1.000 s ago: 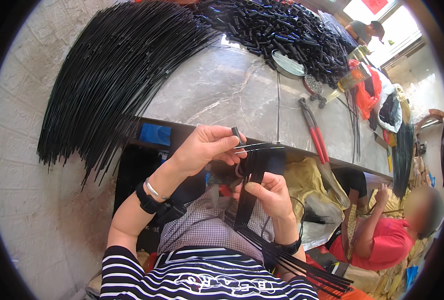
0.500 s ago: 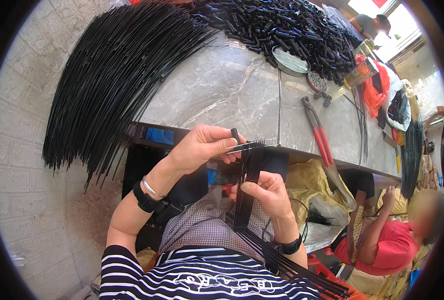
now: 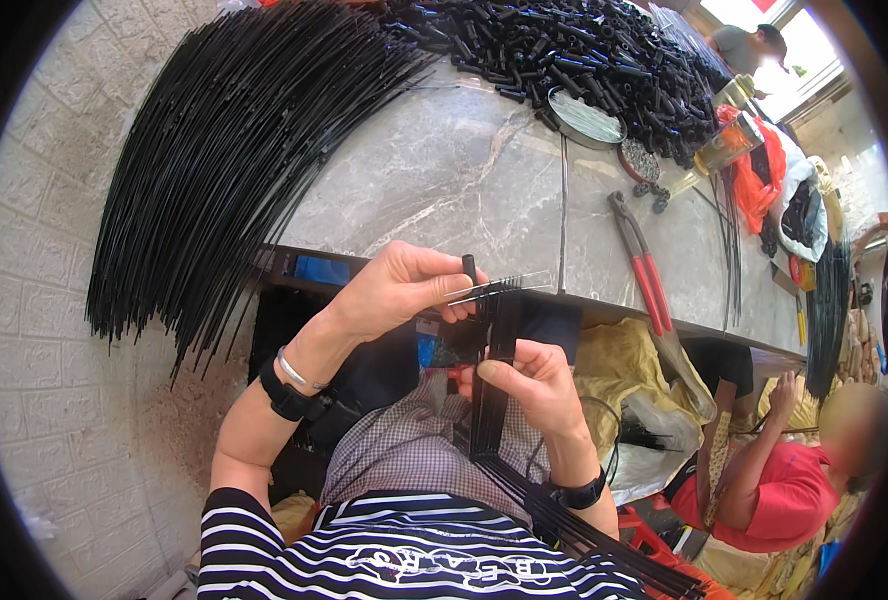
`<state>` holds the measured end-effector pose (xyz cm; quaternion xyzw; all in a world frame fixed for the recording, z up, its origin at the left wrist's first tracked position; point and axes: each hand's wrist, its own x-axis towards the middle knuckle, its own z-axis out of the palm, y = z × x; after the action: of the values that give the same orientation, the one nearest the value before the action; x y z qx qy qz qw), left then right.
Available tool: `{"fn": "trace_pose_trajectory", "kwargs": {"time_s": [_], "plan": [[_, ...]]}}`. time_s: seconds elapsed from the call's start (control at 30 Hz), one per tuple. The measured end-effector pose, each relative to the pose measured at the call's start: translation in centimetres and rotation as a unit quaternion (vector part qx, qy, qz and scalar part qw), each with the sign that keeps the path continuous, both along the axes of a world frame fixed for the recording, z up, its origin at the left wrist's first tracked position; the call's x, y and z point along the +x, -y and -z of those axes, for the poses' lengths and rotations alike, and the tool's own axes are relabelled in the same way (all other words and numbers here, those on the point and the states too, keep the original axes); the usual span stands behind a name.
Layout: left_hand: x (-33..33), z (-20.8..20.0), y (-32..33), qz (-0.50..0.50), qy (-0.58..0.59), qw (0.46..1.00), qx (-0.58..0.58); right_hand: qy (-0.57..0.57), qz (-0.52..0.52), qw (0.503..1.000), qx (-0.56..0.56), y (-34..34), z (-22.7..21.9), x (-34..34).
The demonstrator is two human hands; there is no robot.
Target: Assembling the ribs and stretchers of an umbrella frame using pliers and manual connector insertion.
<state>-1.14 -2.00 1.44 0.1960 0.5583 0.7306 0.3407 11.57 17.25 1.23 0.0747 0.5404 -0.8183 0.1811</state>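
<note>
Over my lap, just off the table's front edge, my left hand (image 3: 404,290) is closed in a pinch. Between its thumb and fingers are a short black tube (image 3: 469,268) and thin silvery wires (image 3: 524,283). The wires reach right, across the top ends of a flat bundle of thin black ribs (image 3: 505,325). Lower down, my right hand (image 3: 534,390) is closed around that bundle, thumb in front. Below the hand the ribs bend and fan out toward my lower right, past my forearm. Whether the wires pass through the rib ends is too small to tell.
A big sheaf of black rods (image 3: 214,170) overhangs the table (image 3: 414,190) at left. Black tubes (image 3: 604,60) are heaped at the back. A round tin (image 3: 586,120) and red-handled cutters (image 3: 644,265) lie on the right. A person in red (image 3: 789,490) sits nearby.
Both hands keep their grips and stay nearly in place. The silvery wires now show farther above the rib ends, and the black tube stands more upright.
</note>
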Motion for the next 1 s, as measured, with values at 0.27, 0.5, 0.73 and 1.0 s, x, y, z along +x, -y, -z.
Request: {"fn": "trace_pose_trajectory", "kwargs": {"time_s": [0.27,0.5,0.73,1.0], "plan": [[0.3,-2.3,0.8,0.007,0.084,0.996,0.023,-0.005,0.041,0.998,0.037,1.1,-0.2,0.5],[1.6,-2.9,0.5,0.004,-0.062,0.997,-0.05,-0.022,0.047,0.998,0.044,1.8,-0.6,0.9],[2.4,-3.0,0.3,-0.035,-0.057,0.996,-0.061,-0.051,0.028,0.993,0.106,1.7,-0.6,1.1],[2.8,-2.4,0.7,-0.034,-0.063,0.997,-0.008,0.02,-0.028,0.999,-0.027,0.9,-0.2,0.1]]}}
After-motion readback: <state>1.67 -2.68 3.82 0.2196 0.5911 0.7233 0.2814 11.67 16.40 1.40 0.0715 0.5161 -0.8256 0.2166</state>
